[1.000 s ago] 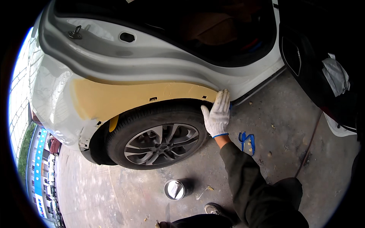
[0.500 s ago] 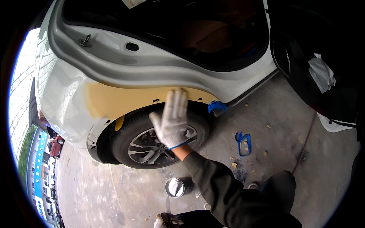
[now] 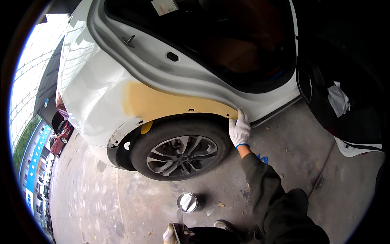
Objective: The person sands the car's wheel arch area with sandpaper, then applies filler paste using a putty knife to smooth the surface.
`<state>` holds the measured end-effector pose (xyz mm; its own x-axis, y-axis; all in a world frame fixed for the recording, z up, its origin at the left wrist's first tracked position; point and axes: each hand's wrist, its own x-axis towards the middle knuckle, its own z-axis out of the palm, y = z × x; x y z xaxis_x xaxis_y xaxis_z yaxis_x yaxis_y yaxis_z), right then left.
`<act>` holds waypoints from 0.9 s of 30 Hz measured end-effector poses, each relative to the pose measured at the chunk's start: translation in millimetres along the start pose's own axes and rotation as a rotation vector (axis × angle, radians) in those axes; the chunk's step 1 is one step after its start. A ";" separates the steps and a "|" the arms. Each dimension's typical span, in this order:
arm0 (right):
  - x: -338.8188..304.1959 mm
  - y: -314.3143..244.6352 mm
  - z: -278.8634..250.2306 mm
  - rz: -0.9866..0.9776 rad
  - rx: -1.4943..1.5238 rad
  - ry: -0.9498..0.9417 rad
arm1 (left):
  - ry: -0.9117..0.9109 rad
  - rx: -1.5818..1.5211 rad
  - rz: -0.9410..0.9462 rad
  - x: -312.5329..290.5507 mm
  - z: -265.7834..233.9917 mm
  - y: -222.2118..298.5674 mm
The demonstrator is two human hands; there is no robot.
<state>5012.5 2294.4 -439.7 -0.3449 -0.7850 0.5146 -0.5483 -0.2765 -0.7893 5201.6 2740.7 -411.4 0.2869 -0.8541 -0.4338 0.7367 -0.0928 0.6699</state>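
My right hand (image 3: 239, 129), in a white knit glove with a blue cuff, touches the right end of the yellow filler patch (image 3: 162, 99) over the rear wheel arch of a white car (image 3: 91, 87). A finger reaches up onto the patch edge, and nothing shows in this hand. At the lower edge my left hand (image 3: 170, 235), gloved and partly cut off, is closed on a putty knife (image 3: 180, 214) whose blade points up. Just beyond the blade stands a round open can (image 3: 181, 198) with pale material inside.
The car wheel (image 3: 183, 156) sits below the patch. An open car door (image 3: 317, 89) with crumpled paper (image 3: 338, 99) stands at the right. Blue tape (image 3: 264, 159) lies on the concrete floor, partly hidden behind my right arm. Parked cars (image 3: 63, 136) line the far left.
My right hand has moved right along the filler patch, from its middle to its right end. The car sits farther right in the picture. My left hand still holds the putty knife.
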 end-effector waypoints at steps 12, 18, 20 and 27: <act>8.8 -188.6 -17.4 -0.534 0.179 -0.016 | -0.021 -0.030 0.004 4.5 -4.0 -3.1; 4.2 -266.9 -11.0 -0.595 0.346 -0.034 | -0.036 -0.042 -0.017 13.5 -7.8 -7.5; 4.8 -253.8 -5.5 -0.671 0.281 -0.055 | -0.021 -0.041 -0.011 12.8 -10.9 -9.4; 18.3 -158.0 -24.3 -0.811 0.030 -0.061 | -0.166 -0.111 -0.006 11.2 -31.2 -7.5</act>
<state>5074.3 2337.2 -297.5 0.1938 -0.3628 0.9115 -0.5886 -0.7863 -0.1879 5218.5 2747.8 -440.1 0.1839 -0.9274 -0.3258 0.8035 -0.0490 0.5933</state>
